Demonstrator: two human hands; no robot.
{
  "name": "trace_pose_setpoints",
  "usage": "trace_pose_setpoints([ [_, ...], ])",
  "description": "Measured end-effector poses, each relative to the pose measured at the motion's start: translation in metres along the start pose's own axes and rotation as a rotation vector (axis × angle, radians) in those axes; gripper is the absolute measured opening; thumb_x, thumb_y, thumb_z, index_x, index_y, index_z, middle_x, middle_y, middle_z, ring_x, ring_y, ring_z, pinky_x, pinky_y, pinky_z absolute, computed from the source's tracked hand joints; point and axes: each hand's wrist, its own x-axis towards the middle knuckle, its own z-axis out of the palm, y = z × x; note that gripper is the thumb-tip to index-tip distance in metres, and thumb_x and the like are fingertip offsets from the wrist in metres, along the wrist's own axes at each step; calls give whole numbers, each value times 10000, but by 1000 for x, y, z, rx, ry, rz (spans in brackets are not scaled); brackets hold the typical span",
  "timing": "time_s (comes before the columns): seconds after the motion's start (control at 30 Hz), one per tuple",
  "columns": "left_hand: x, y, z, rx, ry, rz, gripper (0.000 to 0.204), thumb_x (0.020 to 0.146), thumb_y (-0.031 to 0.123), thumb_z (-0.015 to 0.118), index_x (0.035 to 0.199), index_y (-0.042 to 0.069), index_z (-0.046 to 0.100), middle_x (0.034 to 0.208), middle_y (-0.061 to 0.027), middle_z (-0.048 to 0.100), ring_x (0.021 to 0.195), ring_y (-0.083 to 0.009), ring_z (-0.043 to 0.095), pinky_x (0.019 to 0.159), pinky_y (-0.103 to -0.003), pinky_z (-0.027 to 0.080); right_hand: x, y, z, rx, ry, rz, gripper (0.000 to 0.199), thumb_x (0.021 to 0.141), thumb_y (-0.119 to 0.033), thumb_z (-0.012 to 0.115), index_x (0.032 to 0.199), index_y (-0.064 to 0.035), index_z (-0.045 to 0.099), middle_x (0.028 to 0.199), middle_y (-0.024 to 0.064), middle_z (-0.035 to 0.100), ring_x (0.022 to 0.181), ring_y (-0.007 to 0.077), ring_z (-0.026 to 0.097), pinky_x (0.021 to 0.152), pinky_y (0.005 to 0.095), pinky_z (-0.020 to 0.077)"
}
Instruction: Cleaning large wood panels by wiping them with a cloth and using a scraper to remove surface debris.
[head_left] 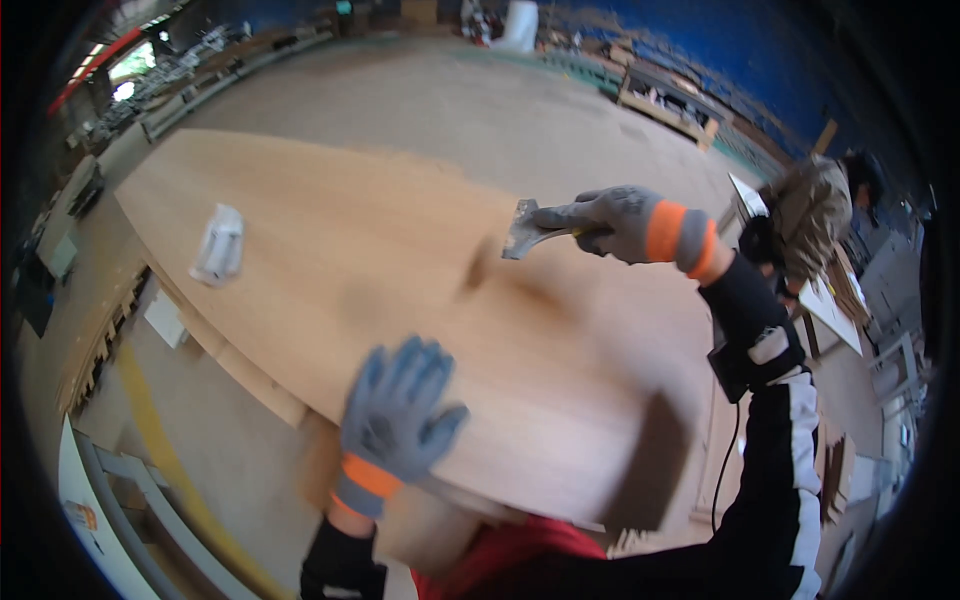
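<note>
My right hand [625, 222], in a grey glove with an orange cuff, is closed round the handle of a scraper [522, 228]. The scraper's flat blade points left, above a large light wooden panel [330, 230]; its shadow falls on the wood apart from it. At the panel's near edge is my left hand [400, 410], also gloved, fingers stretched out and holding nothing. Whether its palm rests on the wood I cannot tell. A white plastic-looking packet or container [219, 245] lies towards the panel's left end.
Another person [810, 215] bends over a white board [832, 315] at the right. A dark cable [727, 470] hangs by my right arm. Grey metal framing [150, 500] stands at the lower left, near a yellow floor line [165, 440]. A wooden crate [665, 110] sits at the back.
</note>
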Motion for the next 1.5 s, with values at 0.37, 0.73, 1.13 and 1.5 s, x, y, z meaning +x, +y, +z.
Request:
trace_pose_setpoints([
  [0.37,-36,19,-13,101,-44,68,415,922,177,489,1280,-28,535,1351,-190,514,1314,-370,418,1132,-504,229,-280,15,76,-27,-222,124,192,781,-66,656,945,-136,727,1008,32,645,840,228,645,735,342,534],
  [0.73,-68,27,-7,200,-74,81,492,955,269,417,1356,-9,480,1404,-170,465,1355,-363,371,1159,-513,166,-332,-25,110,-33,-166,181,194,714,-95,725,903,-131,710,935,43,636,838,268,631,758,379,508],
  [1.13,-66,25,-5,213,-68,80,492,970,280,407,1367,-4,471,1408,-169,463,1361,-362,367,1155,-515,175,-334,-19,116,-28,-113,18,98,725,-149,742,815,-134,706,946,27,625,832,248,631,736,374,511],
  [1.5,-67,27,-2,201,-63,89,509,966,292,417,1389,10,454,1428,-151,453,1376,-358,349,1159,-513,159,-319,-46,111,-211,-237,318,191,774,-274,725,870,-111,695,867,28,627,811,241,628,715,358,497],
])
